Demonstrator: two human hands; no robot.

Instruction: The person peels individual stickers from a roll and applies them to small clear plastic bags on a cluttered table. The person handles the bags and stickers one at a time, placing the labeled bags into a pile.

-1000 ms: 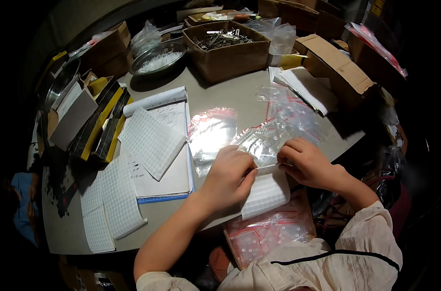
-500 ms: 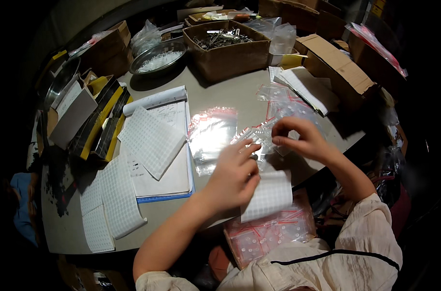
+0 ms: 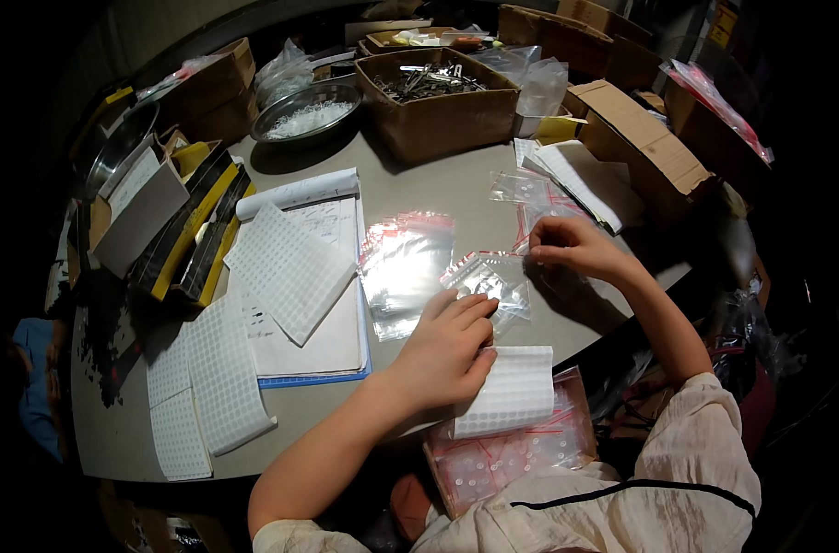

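My left hand [image 3: 452,346] reaches over the near table edge, fingertips at a small clear zip bag [image 3: 504,284] with a red-marked edge. A white sheet of round stickers [image 3: 512,387] lies at its thumb and seems held there, projecting over the table edge. My right hand [image 3: 572,247] is closed in a pinch just right of that bag; what is between its fingertips is too small to make out. A stack of clear zip bags [image 3: 408,276] lies left of it. Beyond my right hand are bags with small round stickers [image 3: 530,189].
Below the table edge stands a box of stickered bags [image 3: 502,465]. On the left lie a blue-edged clipboard [image 3: 313,380] with papers and more sticker sheets [image 3: 226,387]. At the back are a metal bowl [image 3: 265,129] of clear bits and a carton [image 3: 438,124] of metal parts.
My right hand has drawn back a little up and right from the small zip bag, uncovering more of it. My left hand and the sticker sheet have shifted slightly toward me.
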